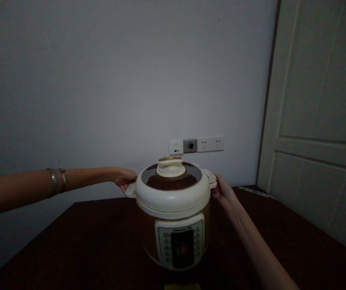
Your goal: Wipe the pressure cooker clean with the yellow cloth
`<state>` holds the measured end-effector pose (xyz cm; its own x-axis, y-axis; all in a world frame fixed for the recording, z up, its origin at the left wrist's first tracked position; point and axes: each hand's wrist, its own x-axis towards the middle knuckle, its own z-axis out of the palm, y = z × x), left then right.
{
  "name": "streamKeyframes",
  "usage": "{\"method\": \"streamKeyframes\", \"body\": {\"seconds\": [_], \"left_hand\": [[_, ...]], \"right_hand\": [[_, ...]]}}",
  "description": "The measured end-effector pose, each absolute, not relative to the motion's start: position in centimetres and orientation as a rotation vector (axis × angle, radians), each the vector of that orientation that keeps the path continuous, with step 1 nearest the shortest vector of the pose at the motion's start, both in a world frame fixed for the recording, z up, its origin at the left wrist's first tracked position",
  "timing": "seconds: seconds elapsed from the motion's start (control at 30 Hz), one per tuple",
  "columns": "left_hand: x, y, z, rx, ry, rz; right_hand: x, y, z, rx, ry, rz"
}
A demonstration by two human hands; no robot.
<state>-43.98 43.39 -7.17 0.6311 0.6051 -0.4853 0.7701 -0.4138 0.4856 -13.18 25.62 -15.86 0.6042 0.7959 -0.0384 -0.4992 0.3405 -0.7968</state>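
The electric cooker point(173, 199), lid on, is over the middle of the dark counter point(100, 233), though whether its base touches is hard to tell. The left hand point(126, 179) is clasped on its left handle point(131, 190) and the right hand point(222, 191) on its right handle point(210, 178). This looks like a two-handed carrying or positioning step, where any shift calls for an even, level grip.

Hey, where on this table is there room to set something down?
Two patches of the dark table look bare: left of the cooker, toward the left edge, and between the right forearm and the door, short of the pale strip. Crowded: the cooker's handles, with the left hand and right hand there, and its front, near a yellowish object.
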Motion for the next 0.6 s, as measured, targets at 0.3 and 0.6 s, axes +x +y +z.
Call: {"method": "streamKeyframes", "body": {"seconds": [0.3,0.6], "left_hand": [[-44.0,44.0,-7.4,1.918,1.216,-0.394],[-44.4,44.8,-7.9,1.898,1.168,-0.404]], "right_hand": [[-12.9,26.2,-15.8,-0.891,-0.325,0.924],[-13.2,26.1,-15.7,-0.927,-0.313,0.904]]}}
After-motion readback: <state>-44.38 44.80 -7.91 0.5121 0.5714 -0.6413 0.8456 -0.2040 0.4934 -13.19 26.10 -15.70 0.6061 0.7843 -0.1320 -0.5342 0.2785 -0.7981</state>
